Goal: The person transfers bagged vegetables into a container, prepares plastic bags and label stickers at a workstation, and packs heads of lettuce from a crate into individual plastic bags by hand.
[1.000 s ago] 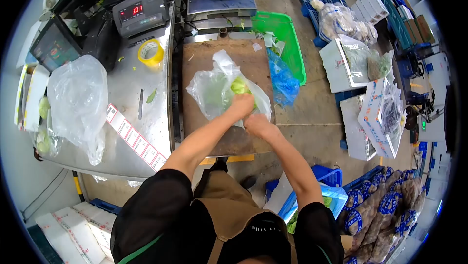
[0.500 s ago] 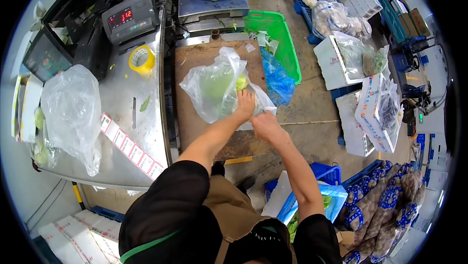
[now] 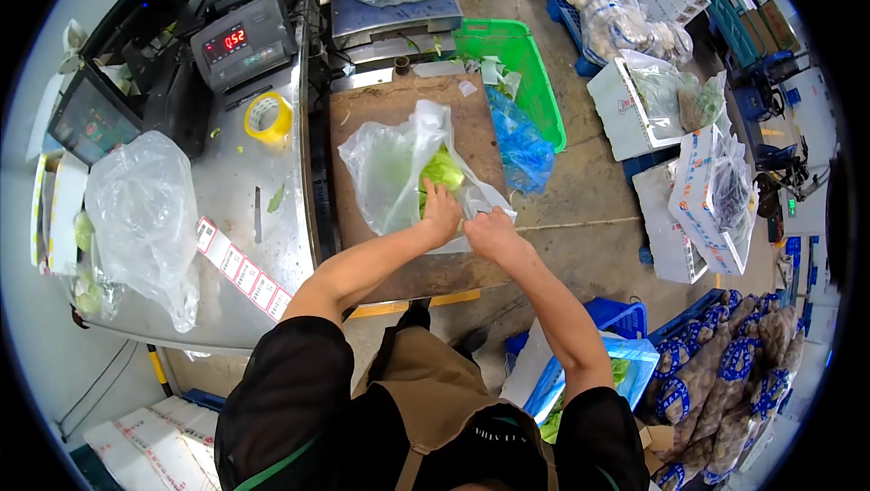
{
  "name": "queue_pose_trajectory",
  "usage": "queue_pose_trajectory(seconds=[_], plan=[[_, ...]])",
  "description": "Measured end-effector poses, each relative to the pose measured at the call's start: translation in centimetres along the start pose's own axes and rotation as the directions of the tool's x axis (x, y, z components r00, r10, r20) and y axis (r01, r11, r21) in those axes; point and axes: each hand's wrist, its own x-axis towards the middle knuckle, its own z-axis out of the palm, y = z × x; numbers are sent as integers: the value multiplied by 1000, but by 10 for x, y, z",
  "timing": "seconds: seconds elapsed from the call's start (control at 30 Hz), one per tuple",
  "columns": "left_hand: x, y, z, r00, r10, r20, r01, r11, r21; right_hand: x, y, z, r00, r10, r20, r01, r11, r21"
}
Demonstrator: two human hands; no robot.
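A clear plastic bag [image 3: 370, 168] with green leafy lettuce [image 3: 442, 171] in it lies on the brown board in front of me. Pale green leaves show at the bag's opening. My left hand [image 3: 441, 216] is at that opening, its fingers curled against the lettuce; some fingertips are hidden among the leaves. Just to its right, my right hand [image 3: 492, 234] is closed on the edge of the bag, whose corner sticks out past the fingers.
On the steel table left are a scale display [image 3: 237, 38], yellow tape [image 3: 268, 118], a label strip [image 3: 240, 266] and a plastic bag [image 3: 145, 219]. A bagged vegetable sits on the weighing platform [image 3: 399, 24]. Right are a green crate [image 3: 541, 83] and foam boxes [image 3: 634, 120].
More lettuce shows at the bag's opening. My left hand has shifted slightly left and down, away from my right hand. The scale display went from 1.12 to 0.52.
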Motion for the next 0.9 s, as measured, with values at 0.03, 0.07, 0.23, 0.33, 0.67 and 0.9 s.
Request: queue_pose_trajectory(seconds=[0.03, 0.07, 0.23, 0.33, 0.67, 0.9], plan=[[-1, 1, -1, 1000, -22, -21, 22, 1000, 7, -5, -1, -6, 1000, 9, -2, -9, 1000, -11], [-2, 1, -3, 998, -44, -41, 44, 999, 15, -10, -3, -12, 1000, 18, -6, -18, 1000, -21], [13, -10, 55, 993, 90, -74, -94, 994, -54, -24, -12, -22, 983, 14, -182, -13, 1000, 7], [24, -5, 73, 986, 159, 42, -147, 967, -207, -25, -5, -14, 970, 52, -238, -56, 998, -10], [74, -71, 119, 966, 217, -138, -254, 888, -383, -66, 1, -30, 752, 5, -659, 152, 972, 181], [38, -46, 49, 993, 80, 84, -41, 918, -394, -129, 0, 55, 421, 268, -866, 15, 953, 302]])
